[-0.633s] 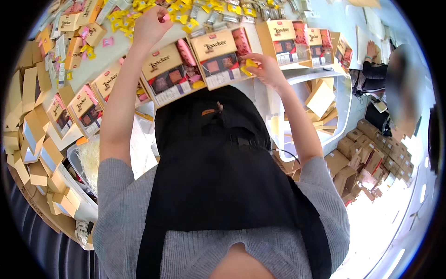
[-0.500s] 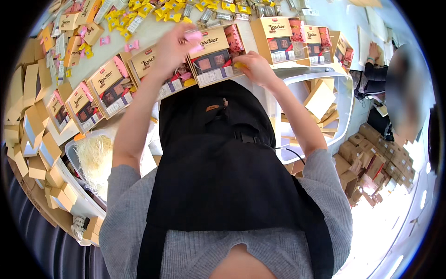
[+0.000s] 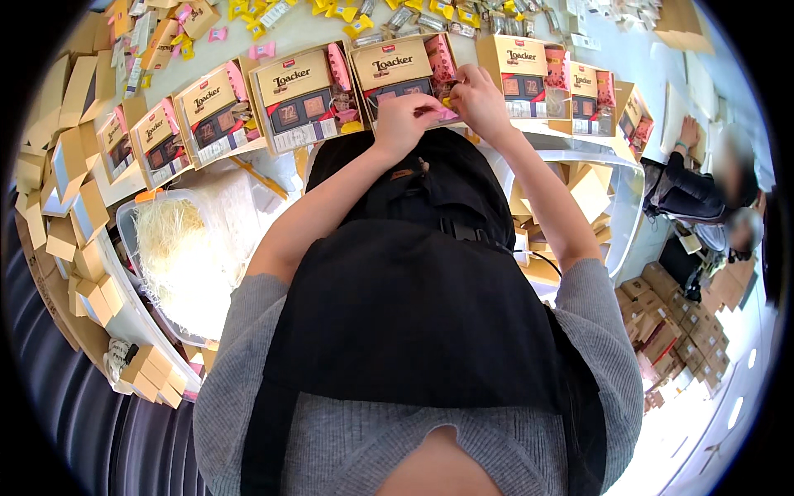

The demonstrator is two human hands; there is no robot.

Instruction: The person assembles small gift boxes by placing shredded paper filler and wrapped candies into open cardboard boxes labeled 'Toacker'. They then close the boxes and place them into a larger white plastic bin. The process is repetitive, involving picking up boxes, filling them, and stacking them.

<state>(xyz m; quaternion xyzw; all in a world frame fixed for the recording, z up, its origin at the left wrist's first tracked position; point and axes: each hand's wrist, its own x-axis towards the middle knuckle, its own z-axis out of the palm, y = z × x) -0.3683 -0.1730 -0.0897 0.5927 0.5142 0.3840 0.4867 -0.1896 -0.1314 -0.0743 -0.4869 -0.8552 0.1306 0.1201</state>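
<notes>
- Several flat tan cardboard blanks [image 3: 62, 178] lie stacked along the left edge of the frame, beside a clear tub of pale shredded filler [image 3: 178, 248].
- Left of centre, a row of open gift boxes [image 3: 211, 112] sits on the desk [image 3: 285, 25]; each has a tan lid panel, a dark bar pack and a pink packet.
- Left hand [image 3: 403, 124], upper centre, is pinched on a small pink sweet [image 3: 449, 113] at the lower right corner of the middle open box [image 3: 397, 70].
- Right hand [image 3: 478, 101] is touching it from the right, fingers curled on the same sweet.
- Judgement: seat the sweet flat in its corner, steadying the box wall, without disturbing the packed bars.
- Yellow and pink wrapped sweets [image 3: 356, 21] are strewn along the top edge.
- Yellow-fronted boxes [image 3: 529, 78] stand at upper right.
- Brown cartons [image 3: 686, 331] are piled at right, near another person [image 3: 691, 186].
</notes>
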